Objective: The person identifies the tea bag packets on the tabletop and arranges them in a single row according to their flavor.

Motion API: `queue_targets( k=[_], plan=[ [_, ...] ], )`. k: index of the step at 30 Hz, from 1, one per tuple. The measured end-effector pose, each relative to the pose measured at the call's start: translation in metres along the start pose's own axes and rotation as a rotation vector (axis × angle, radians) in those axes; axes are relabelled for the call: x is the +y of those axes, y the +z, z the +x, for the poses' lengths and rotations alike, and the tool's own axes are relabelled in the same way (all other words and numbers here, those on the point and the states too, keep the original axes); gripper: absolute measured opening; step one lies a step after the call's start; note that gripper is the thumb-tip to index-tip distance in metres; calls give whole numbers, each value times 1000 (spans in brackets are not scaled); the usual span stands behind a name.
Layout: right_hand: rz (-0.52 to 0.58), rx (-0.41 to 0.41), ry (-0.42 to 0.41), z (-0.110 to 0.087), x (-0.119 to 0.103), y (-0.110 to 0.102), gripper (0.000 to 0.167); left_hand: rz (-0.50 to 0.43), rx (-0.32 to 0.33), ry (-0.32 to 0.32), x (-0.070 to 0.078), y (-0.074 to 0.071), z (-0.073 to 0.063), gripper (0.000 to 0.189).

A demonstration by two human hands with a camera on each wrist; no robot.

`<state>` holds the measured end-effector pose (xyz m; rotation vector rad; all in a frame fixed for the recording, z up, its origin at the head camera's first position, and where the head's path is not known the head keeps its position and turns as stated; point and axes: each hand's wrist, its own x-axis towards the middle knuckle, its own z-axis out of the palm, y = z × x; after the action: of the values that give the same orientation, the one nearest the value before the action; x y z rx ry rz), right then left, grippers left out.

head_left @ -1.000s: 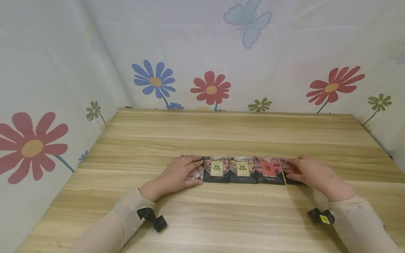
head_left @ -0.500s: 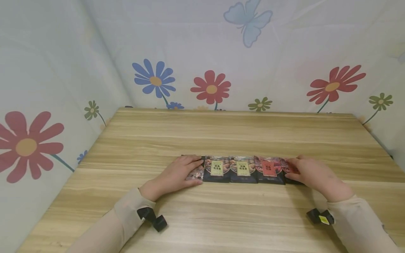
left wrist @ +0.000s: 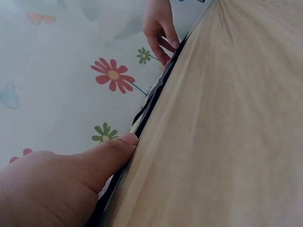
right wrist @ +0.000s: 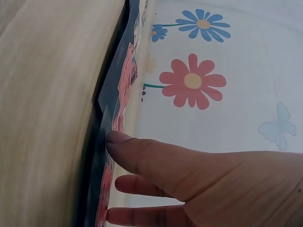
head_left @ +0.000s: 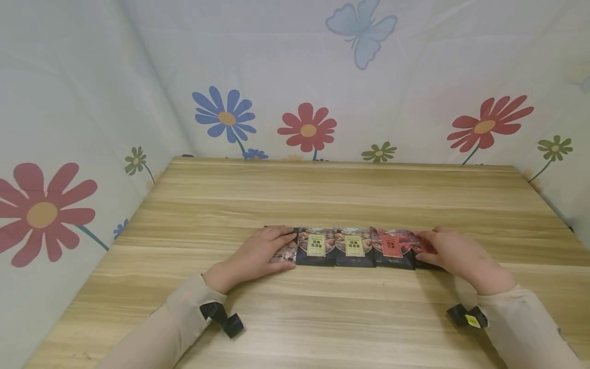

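Note:
Several dark, flat tea sachets lie in a row across the wooden table, edges close together or slightly overlapping. My left hand (head_left: 253,255) rests on the leftmost sachet (head_left: 288,253), fingers stretched out, covering much of it. Two sachets with pale green labels, the left one (head_left: 315,247) and the right one (head_left: 354,248), come after it, then one with a red label (head_left: 392,249). At the other end, the fingertips and thumb of my right hand (head_left: 461,259) touch the rightmost sachet (head_left: 425,245), partly hidden under them. In the right wrist view, its thumb and fingers are spread over the sachet's top.
The wood-grain table (head_left: 341,312) extends in front of and behind the row. A white cloth backdrop (head_left: 405,56) with printed flowers and a butterfly stands along its back and sides. Each wrist carries a small black camera mount, the left one (head_left: 223,319) near the table surface.
Almost nothing differs. Both hands stay on the end sachets, and the row lies as before; the right end may have shifted very slightly.

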<state>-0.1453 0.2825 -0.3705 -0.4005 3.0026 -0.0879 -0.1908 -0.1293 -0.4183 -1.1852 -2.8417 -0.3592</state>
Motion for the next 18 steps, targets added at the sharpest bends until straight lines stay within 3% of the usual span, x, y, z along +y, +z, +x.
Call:
queue_targets(
  k=[18],
  plan=[
    [16, 9, -11, -1, 0, -3, 54, 1, 2, 19, 0, -2, 0, 70]
  ],
)
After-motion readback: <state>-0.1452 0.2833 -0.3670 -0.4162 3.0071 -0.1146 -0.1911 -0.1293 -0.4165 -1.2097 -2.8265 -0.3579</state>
